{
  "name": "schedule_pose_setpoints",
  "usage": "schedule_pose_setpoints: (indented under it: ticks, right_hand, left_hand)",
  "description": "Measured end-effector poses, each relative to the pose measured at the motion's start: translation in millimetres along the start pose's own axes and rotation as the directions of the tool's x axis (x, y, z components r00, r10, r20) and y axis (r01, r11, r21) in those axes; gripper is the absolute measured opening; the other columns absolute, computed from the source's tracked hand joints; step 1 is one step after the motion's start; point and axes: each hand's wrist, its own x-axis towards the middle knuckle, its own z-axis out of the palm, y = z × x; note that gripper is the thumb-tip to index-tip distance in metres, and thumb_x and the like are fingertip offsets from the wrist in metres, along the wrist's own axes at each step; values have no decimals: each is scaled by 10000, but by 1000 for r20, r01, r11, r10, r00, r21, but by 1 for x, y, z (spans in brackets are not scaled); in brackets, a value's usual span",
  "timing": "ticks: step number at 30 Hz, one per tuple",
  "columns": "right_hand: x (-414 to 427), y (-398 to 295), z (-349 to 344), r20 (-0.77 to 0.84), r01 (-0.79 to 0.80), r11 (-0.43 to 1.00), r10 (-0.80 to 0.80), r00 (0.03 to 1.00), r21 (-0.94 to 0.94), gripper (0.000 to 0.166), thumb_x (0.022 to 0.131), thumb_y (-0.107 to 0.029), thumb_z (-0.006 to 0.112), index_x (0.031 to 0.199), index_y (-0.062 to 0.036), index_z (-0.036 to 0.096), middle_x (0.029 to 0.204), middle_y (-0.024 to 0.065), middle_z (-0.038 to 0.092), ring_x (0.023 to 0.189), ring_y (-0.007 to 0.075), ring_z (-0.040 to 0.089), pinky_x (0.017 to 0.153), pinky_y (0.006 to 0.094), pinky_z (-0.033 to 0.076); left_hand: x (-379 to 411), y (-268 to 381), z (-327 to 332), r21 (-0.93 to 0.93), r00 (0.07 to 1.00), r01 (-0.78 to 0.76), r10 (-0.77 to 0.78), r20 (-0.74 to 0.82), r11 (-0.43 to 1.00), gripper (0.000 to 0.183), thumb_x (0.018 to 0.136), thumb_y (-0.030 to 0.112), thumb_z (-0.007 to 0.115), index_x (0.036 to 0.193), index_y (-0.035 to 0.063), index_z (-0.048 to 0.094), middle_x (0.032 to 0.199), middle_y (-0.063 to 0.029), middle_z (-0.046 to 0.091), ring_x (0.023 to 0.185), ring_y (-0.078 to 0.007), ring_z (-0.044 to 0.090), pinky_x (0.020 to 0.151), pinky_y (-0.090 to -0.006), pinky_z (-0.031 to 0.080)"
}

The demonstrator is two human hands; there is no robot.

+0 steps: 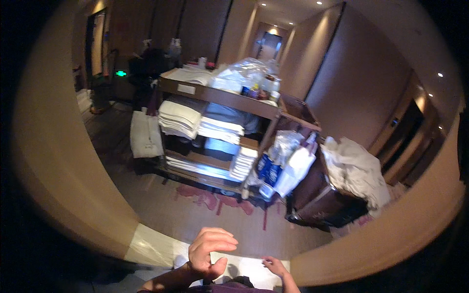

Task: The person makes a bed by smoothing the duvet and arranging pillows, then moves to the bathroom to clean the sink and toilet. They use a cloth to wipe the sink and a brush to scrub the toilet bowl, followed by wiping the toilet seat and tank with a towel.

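Note:
My left hand [209,251] is raised in front of my body, palm sideways, its thumb apart from the bent fingers and nothing in it. Lower on the right, my right hand [275,266] hangs with loosely curled fingers; no object shows in it. Ahead of both hands stands a brown housekeeping cart [216,96]. Its shelves bear folded white towels [179,119] and more folded white linen [221,129]. A clear plastic bag [249,69] and several small bottles [254,91] lie on top. Neither hand touches the cart.
A doorway frames the view, with a pale stone threshold [152,243] below. White bags [146,134] hang at the cart's left; a white bag [298,168] hangs at its right. Crumpled linen [355,168] fills a dark bin [326,207]. The carpet [238,227] leads to a corridor.

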Motion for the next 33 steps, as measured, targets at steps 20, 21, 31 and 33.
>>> schedule_pose_setpoints:
  ticks: [20, 21, 31, 33]
  right_hand:
    - [468, -466, -280, -266, 842, 505, -852, 451, -191, 590, 810, -135, 642, 1336, -131, 375, 1323, 145, 372, 1144, 267, 463, 899, 345, 431]
    - [481, -484, -286, -213, 872, 456, -883, 418, -176, 623, 799, -136, 652, 1347, -137, 356, 1362, 147, 329, 1200, 281, 423, 939, 363, 409]
    - [620, -618, -272, 65, 614, 247, -895, 441, -750, 881, 608, -197, 797, 1361, -143, 344, 1373, 166, 366, 1271, 378, 317, 1055, 426, 280]
    - [643, -636, -258, 176, 724, 329, -832, 526, -607, 706, 665, -252, 763, 1278, -112, 442, 1226, 174, 495, 1159, 360, 435, 970, 420, 358]
  left_hand:
    - [189, -281, -22, 790, 985, 123, -169, -24, 600, 354, 599, 15, 686, 943, 56, 612, 969, -98, 588, 916, -293, 561, 813, -380, 456]
    - [197, -296, -31, 803, 984, 116, -175, -15, 584, 347, 606, 20, 687, 943, 56, 612, 970, -98, 587, 917, -295, 561, 814, -382, 455]
    - [299, -454, -117, 566, 996, -55, 8, 86, 823, 303, 716, 74, 651, 1017, 70, 618, 1036, -117, 574, 1024, -280, 536, 880, -383, 435]
    - [315, -481, -134, 564, 992, -46, -28, 121, 824, 309, 720, 90, 652, 1026, 57, 620, 1040, -125, 570, 1025, -277, 537, 881, -380, 437]
